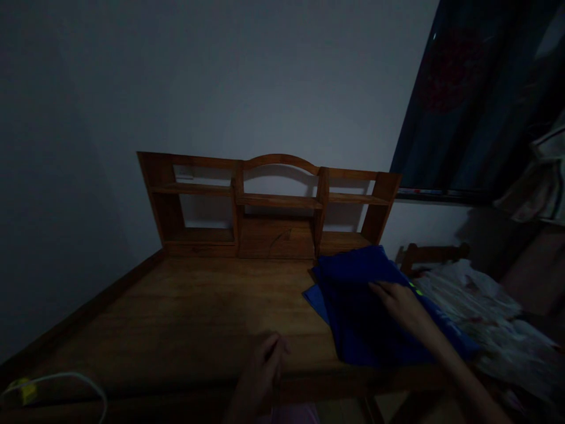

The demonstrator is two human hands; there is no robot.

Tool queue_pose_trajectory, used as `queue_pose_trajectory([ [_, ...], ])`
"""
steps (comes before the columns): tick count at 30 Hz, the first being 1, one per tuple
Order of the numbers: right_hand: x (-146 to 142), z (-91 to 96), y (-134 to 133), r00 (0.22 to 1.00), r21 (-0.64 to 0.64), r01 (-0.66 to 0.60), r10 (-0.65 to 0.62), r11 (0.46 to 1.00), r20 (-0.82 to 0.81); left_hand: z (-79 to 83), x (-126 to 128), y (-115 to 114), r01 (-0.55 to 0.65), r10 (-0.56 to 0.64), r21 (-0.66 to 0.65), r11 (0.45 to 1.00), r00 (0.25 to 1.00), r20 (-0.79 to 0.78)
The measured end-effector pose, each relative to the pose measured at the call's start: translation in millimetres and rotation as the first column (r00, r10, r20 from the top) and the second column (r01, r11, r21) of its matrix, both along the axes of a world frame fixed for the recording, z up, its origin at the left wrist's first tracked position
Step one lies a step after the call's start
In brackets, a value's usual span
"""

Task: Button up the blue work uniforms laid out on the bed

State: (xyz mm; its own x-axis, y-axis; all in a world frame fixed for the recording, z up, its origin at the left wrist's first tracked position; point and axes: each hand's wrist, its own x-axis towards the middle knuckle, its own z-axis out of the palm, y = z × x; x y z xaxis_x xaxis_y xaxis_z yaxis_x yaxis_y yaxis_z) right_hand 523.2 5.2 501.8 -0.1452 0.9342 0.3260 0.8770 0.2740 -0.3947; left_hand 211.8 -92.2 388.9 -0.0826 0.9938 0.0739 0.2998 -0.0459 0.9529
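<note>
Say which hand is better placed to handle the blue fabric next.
Probably the right hand: it appears over the blue fabric, though contact is unclear. The left hand is apart from it, near the front edge of the wooden desk.

The blue bundle looks like matt cloth — the desk smooth, grained wood, the pale heap crinkly plastic.
</note>
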Motion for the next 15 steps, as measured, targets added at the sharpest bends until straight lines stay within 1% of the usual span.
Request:
queue_pose_trajectory([
  [2,6.3,42.7,24.4,0.992,0.027,0.001,0.003,1.0,-0.128,7.6,3.0,1.2,0.026,-0.027,0.022,0.999,0.999,0.023],
  [3,7.9,63.7,35.3,0.973,0.036,0.014,-0.006,0.999,-0.231,12.2,5.0,1.8,0.043,-0.044,0.039,0.998,0.999,0.028],
  [4,8.4,84.2,44.8,0.935,0.04,0.002,0.012,0.999,-0.354,17.4,7.1,2.6,0.062,-0.064,0.063,0.996,0.998,0.029],
  [6,5.5,122.8,57.2,0.804,0.084,-0.037,0.079,0.996,-0.589,29.2,11.6,5.3,0.095,-0.096,0.124,0.988,0.995,0.001],
  [8,-1.5,157.7,60.1,0.654,0.181,-0.097,0.2,0.979,-0.73,43.3,15.7,11.2,0.111,-0.097,0.2,0.973,0.992,-0.077],
  [10,-10.6,188.0,55.2,0.52,0.284,-0.153,0.321,0.947,-0.792,60.1,18.4,21.9,0.121,-0.067,0.298,0.947,0.981,-0.185],
  [11,-15.2,201.1,51.2,0.471,0.32,-0.176,0.365,0.931,-0.803,69.4,18.7,29.3,0.12,-0.036,0.363,0.924,0.972,-0.23],
  [13,-23.9,222.3,42.5,0.419,0.362,-0.205,0.416,0.909,-0.807,88.9,16.7,47.8,0.113,0.042,0.505,0.855,0.957,-0.287],
  [15,-32.1,236.5,35.1,0.399,0.374,-0.229,0.437,0.899,-0.806,108.3,10.3,68.8,0.093,0.127,0.615,0.783,0.944,-0.305],
])
